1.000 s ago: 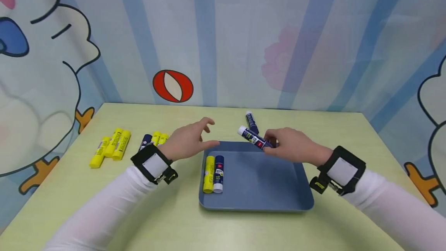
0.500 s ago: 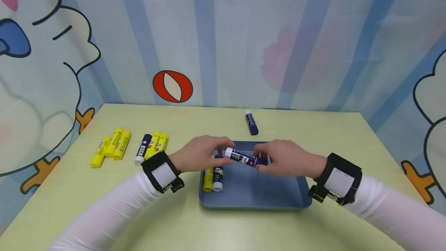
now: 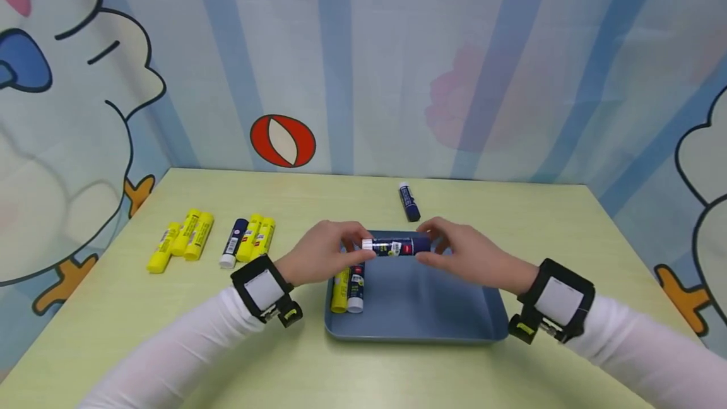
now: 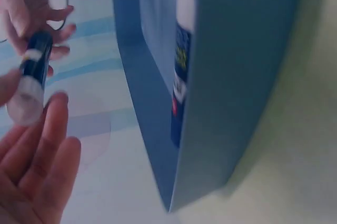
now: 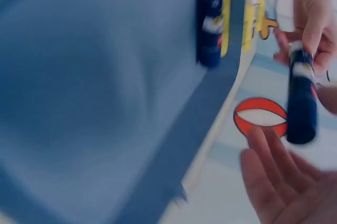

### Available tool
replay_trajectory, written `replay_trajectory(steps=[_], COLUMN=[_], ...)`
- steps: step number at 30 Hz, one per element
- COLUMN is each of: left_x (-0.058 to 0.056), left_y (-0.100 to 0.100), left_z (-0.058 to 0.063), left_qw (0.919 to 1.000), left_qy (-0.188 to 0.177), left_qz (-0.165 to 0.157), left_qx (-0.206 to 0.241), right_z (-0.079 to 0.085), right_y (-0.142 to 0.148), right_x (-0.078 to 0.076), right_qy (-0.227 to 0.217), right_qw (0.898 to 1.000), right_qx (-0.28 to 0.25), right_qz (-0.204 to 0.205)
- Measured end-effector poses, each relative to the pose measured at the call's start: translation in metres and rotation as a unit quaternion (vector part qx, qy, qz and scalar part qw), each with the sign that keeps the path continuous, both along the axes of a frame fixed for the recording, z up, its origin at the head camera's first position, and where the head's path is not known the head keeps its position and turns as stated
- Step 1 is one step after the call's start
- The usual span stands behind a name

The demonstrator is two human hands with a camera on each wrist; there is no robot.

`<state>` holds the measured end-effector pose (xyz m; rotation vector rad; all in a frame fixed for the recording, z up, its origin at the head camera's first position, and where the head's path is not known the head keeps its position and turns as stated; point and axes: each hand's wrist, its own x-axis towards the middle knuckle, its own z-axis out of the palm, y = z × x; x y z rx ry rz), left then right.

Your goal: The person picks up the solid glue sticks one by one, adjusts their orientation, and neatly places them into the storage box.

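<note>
A navy glue stick (image 3: 397, 247) with a white end is held level above the blue-grey tray (image 3: 420, 337). My left hand (image 3: 326, 251) pinches its white end between thumb and fingers. My right hand (image 3: 474, 254) is at the navy cap end, thumb and fingers spread around it; in the right wrist view the fingers look apart from the glue stick (image 5: 302, 95). Inside the tray, along its left wall, a yellow glue stick (image 3: 339, 292) and another navy glue stick (image 3: 356, 289) lie side by side, their upper ends partly hidden by my left hand.
Behind the tray a single navy glue stick (image 3: 409, 202) lies on the table (image 3: 318, 197). To the left, a navy glue stick (image 3: 233, 243) lies beside two yellow ones (image 3: 255, 238). Farther left is a group of three yellow glue sticks (image 3: 182, 238). A printed curtain (image 3: 386, 68) stands behind the table.
My right hand has brought the navy glue stick from behind the tray to above it, turning it level. My left hand has moved in and taken its white end; the right fingers have loosened.
</note>
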<state>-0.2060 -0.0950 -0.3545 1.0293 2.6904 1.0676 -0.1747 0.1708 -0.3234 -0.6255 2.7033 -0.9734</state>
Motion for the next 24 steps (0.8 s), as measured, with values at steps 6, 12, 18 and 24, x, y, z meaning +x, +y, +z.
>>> replay_trajectory(steps=[6,12,18,24], left_x=[0.003,0.013,0.019,0.021], left_y=[0.009,0.021,0.026,0.026], left_z=[-0.005,-0.001,0.001,0.003], left_qw=[0.9744,0.9619,0.9579,0.9558], left_qy=[-0.15,-0.174,-0.179,-0.191], left_qz=[0.092,0.095,0.098,0.102], left_qx=[0.14,0.188,0.202,0.199], right_z=[-0.01,-0.007,-0.007,-0.008], right_y=[-0.008,-0.022,-0.031,-0.035], right_x=[0.002,0.005,0.006,0.006], right_qy=[-0.161,-0.182,-0.165,-0.154], right_qw=[0.951,0.913,0.9,0.894], right_qx=[-0.241,-0.327,-0.357,-0.375], right_qz=[-0.106,-0.16,-0.189,-0.191])
